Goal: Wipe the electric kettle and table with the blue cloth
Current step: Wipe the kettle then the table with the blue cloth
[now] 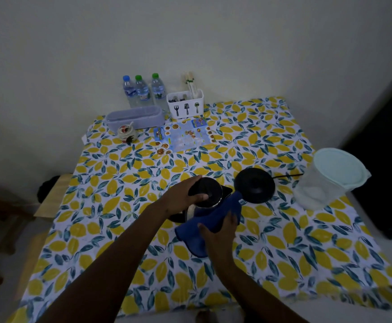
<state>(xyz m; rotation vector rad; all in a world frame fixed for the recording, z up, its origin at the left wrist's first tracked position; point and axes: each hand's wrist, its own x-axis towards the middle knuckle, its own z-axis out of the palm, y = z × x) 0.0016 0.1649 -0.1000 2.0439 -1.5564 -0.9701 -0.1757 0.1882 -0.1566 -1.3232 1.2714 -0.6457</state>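
The electric kettle [210, 191], black-lidded with a shiny steel rim, stands near the middle of the table [120, 206], which wears a lemon-print cloth. My left hand [183, 197] grips its top from the left, thumb over the lid. The blue cloth [204, 220] is pressed against the kettle's near right side and hangs down in front. My right hand [223, 231] holds that cloth against the kettle. The kettle's lower body is mostly hidden by cloth and hands.
The kettle's round black base [254, 185] with its cord lies just right of the kettle. A lidded translucent tub [330, 178] sits at the right edge. At the back stand three water bottles [142, 90], a cutlery caddy [185, 104], a long plastic box [135, 117], a small jar [127, 132] and a menu leaflet [183, 137].
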